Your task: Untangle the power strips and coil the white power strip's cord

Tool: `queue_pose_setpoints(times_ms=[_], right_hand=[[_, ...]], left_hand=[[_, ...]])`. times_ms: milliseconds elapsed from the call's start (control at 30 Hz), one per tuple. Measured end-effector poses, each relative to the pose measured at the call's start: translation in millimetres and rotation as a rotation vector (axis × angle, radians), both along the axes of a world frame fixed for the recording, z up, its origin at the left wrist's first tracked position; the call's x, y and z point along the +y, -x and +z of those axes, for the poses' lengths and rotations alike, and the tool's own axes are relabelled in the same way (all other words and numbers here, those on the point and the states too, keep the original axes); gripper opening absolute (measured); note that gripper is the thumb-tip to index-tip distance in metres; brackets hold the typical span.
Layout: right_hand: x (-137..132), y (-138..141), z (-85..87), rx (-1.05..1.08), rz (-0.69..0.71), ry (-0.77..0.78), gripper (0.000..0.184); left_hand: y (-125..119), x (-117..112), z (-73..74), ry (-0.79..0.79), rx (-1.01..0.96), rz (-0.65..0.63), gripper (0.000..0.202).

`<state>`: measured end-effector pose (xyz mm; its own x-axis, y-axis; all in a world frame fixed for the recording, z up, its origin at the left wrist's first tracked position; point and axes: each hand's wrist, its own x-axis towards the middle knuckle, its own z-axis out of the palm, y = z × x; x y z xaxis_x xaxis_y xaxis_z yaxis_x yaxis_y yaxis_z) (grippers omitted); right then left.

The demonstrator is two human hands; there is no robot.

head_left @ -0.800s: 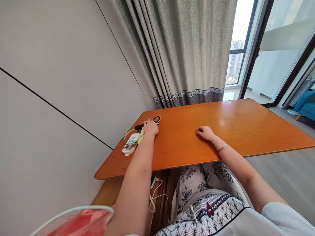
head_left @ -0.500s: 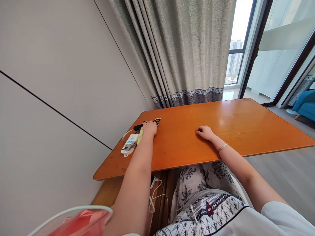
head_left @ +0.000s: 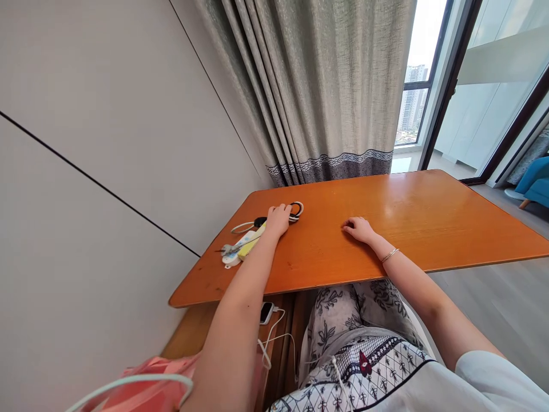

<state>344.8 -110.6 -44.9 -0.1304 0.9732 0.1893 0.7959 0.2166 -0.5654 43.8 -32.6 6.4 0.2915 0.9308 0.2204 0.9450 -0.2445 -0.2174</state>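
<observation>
Curtain (head_left: 334,86) (patterned hem (head_left: 338,167)) beyond left hand (head_left: 278,219)

Behind the right grip (head_left: 359,230), a slim, shiny bracelet (head_left: 390,255) of what look like two fine strands circles the wrist. Farther back from that grip, above the elbow, begins a short, plain white sleeve (head_left: 482,366). Behind the left grip (head_left: 278,220) the arm is bare as far as it shows. Farther back, between the two grips, the white top (head_left: 422,392) carries a panel (head_left: 390,366) of dark diamond lattice, fine grid and a dark band, edged in black, with a deep red motif (head_left: 366,363). A white cord (head_left: 341,380) hangs there. Nearer the grips, pale grey trousers (head_left: 332,320) bear dark leafy sprigs.
</observation>
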Motion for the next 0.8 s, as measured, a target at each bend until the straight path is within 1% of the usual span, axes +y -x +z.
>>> queue_pose_setpoints(times_ms=[33,100,200,267,367,467,567,667,800], right_hand=[[0.4,0.4,-1.1,0.021,0.006,-0.009,0.018],[0.5,1.3,-2.8,0.068,0.011,-0.034,0.026],[-0.9,2.4,-4.0,0.145,0.001,-0.096,0.052],[-1.8,2.7,-4.2,0.211,-0.006,-0.171,0.072],[-1.5,2.1,-5.0,0.237,-0.027,-0.274,0.094],[0.7,0.1,-6.4,0.152,-0.11,-0.298,0.104],[2.7,-1.4,-7.3,0.038,-0.183,-0.294,0.105],[3.1,0.2,-7.3,-0.037,-0.194,-0.305,0.099],[1.6,5.8,-6.2,-0.048,-0.205,-0.338,0.096]], left_hand=[[-8.4,-1.6,-0.8,-0.014,-0.029,-0.036,0.047],[-28.1,-5.1,-2.9,-0.051,-0.184,-0.139,0.047],[-63.6,-13.0,-7.5,-0.068,-0.393,-0.25,0.05],[-89.3,-20.9,-11.1,-0.096,-0.48,-0.315,0.05],[-126.2,-34.8,-17.0,-0.129,-0.573,-0.349,0.049],[-153.3,-47.2,-22.7,-0.149,-0.636,-0.31,0.048],[-163.0,-55.5,-27.3,-0.152,-0.635,-0.26,0.043],[-157.9,-59.4,-30.0,-0.151,-0.58,-0.254,0.031],[-148.4,-60.4,-31.9,-0.141,-0.478,-0.248,0.017]])
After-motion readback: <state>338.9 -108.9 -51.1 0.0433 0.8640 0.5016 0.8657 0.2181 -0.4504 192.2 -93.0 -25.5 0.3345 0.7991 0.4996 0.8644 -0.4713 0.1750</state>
